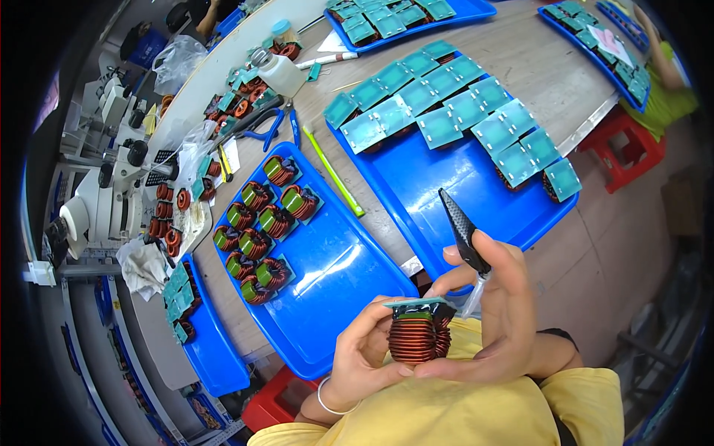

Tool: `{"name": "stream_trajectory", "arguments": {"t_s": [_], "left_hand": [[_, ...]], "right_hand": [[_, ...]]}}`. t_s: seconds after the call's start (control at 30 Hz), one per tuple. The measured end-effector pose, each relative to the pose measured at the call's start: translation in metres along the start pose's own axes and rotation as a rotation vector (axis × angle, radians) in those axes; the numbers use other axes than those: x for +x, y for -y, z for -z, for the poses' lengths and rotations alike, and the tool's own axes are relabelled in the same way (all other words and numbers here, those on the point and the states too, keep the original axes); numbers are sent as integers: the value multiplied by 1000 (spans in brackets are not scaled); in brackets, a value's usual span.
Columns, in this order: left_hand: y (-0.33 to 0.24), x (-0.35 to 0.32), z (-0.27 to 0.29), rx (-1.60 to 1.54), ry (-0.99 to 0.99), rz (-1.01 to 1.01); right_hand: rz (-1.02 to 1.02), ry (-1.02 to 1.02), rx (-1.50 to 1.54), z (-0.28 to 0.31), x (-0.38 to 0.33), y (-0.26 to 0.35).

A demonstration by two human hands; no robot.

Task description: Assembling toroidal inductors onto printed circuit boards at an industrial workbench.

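My left hand grips the copper-wound coil before my yellow shirt; my right hand steadies it, also holding a black-ended tool. The coil looks dense, stiff: best held by its windings, sparing the thin green board.

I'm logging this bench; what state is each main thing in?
Left hand, holding coil
Right hand, holding black-pointed tool, touching coil
Coil, wound, teal board uppermost
Middle tray, part-filled
Largest tray, part-filled
White bottle, upright
Clear plastic bag, crumpled
White wad, crumpled
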State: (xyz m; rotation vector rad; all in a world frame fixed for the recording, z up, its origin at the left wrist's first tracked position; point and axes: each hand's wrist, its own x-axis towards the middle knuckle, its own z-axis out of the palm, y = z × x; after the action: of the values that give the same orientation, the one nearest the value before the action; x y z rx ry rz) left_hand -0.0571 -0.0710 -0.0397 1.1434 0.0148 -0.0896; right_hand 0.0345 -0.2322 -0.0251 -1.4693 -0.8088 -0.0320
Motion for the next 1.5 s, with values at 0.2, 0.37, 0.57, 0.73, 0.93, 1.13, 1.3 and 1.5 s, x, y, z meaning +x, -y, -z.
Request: {"name": "stream_trajectory", "arguments": {"t_s": [0.2,0.37,0.57,0.73,0.93,1.13,1.3,1.5], "left_hand": [[-7,7,-14,-273,-69,59],[-9,9,-6,-428,-24,161],[-18,11,6,-310,-29,349],[-66,53,4,119,-13,328],[-100,202,-4,728,43,-39],[-116,400,-3,1263,69,-267],[-118,547,13,1752,258,-677],[-93,621,28,2279,251,-234]], "right_hand": [[57,30,27,4,3,-3],[104,86,-41,3,0,-1],[88,175,-47,5,-7,-3],[53,15,35,39,-11,-9],[112,-244,145,81,-23,-24],[-13,-529,125,113,-34,-39],[-125,-617,64,142,-30,-43],[-271,-781,89,162,-22,-64]]}}
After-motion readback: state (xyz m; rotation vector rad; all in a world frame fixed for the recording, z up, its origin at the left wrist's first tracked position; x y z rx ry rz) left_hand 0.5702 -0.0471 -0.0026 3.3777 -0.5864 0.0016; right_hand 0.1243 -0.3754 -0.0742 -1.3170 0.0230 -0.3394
